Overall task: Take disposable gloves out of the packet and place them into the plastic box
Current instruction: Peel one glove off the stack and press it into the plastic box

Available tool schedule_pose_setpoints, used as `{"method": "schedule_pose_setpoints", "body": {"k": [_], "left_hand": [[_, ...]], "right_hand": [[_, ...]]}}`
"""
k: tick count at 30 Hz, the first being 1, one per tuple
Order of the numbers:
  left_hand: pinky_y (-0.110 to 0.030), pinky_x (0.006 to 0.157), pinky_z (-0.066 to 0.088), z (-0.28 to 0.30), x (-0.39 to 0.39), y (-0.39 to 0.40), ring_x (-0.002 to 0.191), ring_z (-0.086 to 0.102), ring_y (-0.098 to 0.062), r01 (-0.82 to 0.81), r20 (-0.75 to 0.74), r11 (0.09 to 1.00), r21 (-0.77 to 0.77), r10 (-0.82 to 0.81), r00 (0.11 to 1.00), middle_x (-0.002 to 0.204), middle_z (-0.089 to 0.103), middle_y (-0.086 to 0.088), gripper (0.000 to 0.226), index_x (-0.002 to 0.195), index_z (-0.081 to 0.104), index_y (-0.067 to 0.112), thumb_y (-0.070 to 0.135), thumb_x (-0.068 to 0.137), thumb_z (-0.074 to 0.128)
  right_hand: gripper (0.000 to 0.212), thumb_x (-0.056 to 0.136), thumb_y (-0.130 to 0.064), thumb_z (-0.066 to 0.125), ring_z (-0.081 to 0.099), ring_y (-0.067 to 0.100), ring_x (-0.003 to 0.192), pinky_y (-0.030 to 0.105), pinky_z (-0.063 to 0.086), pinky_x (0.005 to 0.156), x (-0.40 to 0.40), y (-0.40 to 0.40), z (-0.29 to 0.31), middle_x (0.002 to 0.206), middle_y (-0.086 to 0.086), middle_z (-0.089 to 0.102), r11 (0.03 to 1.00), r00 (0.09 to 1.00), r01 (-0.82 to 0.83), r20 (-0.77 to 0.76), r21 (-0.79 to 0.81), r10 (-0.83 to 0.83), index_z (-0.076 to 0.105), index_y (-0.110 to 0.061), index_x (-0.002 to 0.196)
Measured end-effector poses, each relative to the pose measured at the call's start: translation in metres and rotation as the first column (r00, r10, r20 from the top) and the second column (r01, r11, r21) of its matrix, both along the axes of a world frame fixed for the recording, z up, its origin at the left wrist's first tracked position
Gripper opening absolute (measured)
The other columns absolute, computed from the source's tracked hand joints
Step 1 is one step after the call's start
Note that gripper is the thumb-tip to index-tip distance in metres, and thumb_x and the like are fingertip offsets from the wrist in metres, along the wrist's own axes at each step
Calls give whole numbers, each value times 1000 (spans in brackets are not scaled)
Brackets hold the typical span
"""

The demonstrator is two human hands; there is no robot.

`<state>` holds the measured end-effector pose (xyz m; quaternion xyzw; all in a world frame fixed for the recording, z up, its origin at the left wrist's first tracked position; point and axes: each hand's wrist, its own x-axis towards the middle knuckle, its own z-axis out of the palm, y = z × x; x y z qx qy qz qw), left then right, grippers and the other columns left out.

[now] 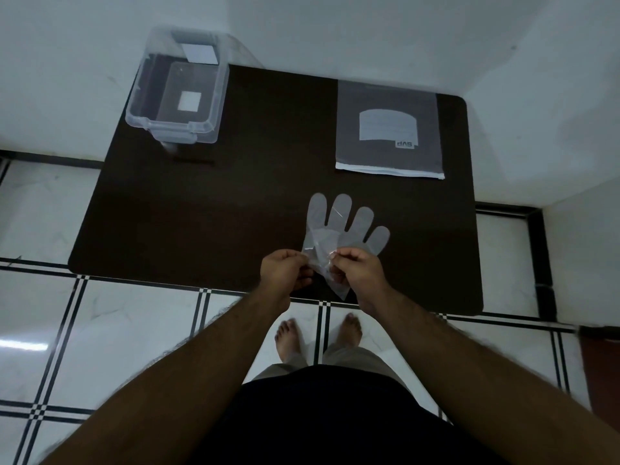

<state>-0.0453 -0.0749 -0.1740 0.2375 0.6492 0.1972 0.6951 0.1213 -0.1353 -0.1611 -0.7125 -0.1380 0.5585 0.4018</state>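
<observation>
Disposable glove (349,226), thin clear film, likely featherweight, limp, clingy: left hand (285,268) and right hand (357,268) are pinching its cuff end.

A home, by the look of it — a plain room corner with white painted walls (369,35) and a glossy white tiled floor (134,323) crossed by black inlay lines. A dark brown counter (208,203) stands pushed into the corner, and the person stands at it barefoot (288,340) — household habit, not workplace.
</observation>
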Motion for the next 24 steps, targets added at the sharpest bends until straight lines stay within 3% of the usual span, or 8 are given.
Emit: {"method": "schedule_pose_setpoints", "body": {"k": [6, 9, 10, 12, 14, 16, 19, 24], "left_hand": [[-36, 76, 69, 3, -7, 0, 88, 78, -27, 3, -125, 1000, 1, -3, 992, 107, 77, -19, 6, 107, 73, 6, 8, 101, 72], [-32, 72, 66, 6, -14, -3, 91, 75, -20, 272, -361, 946, 176, -195, 912, 110, 74, -8, 20, 116, 67, 11, 17, 99, 76], [-27, 73, 62, 6, -16, -5, 97, 72, -17, 435, -474, 859, 271, -274, 837, 114, 71, -2, 31, 124, 62, 15, 21, 98, 78], [-28, 90, 56, 8, -20, -6, 118, 62, -17, 733, -681, 544, 409, -353, 642, 137, 60, 0, 51, 143, 53, 23, 21, 97, 75], [-45, 110, 49, 10, -21, -1, 140, 45, -27, 934, -856, 133, 331, -375, 356, 161, 43, -4, 58, 153, 50, 30, 20, 99, 67], [-57, 127, 28, 11, -22, 5, 158, 25, -31, 973, -918, -132, 188, -376, 127, 173, 31, -3, 52, 152, 55, 35, 27, 101, 60], [-57, 134, 3, 14, -24, 12, 166, 16, -24, 964, -902, -210, 162, -428, 58, 173, 37, -1, 50, 154, 51, 31, 34, 104, 52], [-59, 130, 11, 27, -28, 18, 135, 58, -22, 977, -882, -188, 100, -470, 0, 131, 72, -2, 36, 136, 52, 27, 45, 105, 49]], "right_hand": [[13, 100, -1, 70, 77, 26, 96, 42, 68, 88, 1, 2, -8, 106, 15, 77, 996, 997, 71, -10, -44, -72, 78, -7, 109], [14, 97, -1, 73, 78, 28, 99, 41, 68, 84, 1, 0, -14, 107, 14, 78, 998, 999, 29, 34, -49, -28, 77, -9, 109], [14, 96, -2, 75, 78, 28, 101, 40, 68, 83, 1, -1, -17, 108, 13, 77, 999, 998, -10, 67, -45, 13, 77, -11, 108], [13, 95, -4, 77, 77, 26, 102, 38, 67, 81, 2, -3, -18, 109, 9, 76, 995, 986, -97, 132, -37, 101, 76, -14, 104], [10, 96, -6, 76, 77, 23, 102, 40, 68, 83, 2, -4, -18, 109, 7, 76, 990, 976, -139, 165, -24, 141, 76, -14, 102], [9, 97, -6, 75, 76, 22, 102, 42, 67, 87, 2, -4, -17, 109, 5, 76, 990, 976, -138, 169, -24, 140, 75, -14, 102], [9, 98, -6, 74, 73, 22, 104, 43, 66, 89, 3, -3, -16, 111, 4, 73, 990, 972, -140, 189, -26, 143, 74, -15, 101], [12, 100, -5, 72, 74, 21, 103, 39, 65, 87, 5, -4, -19, 111, 5, 73, 987, 968, -162, 194, -14, 162, 74, -16, 105]]}}
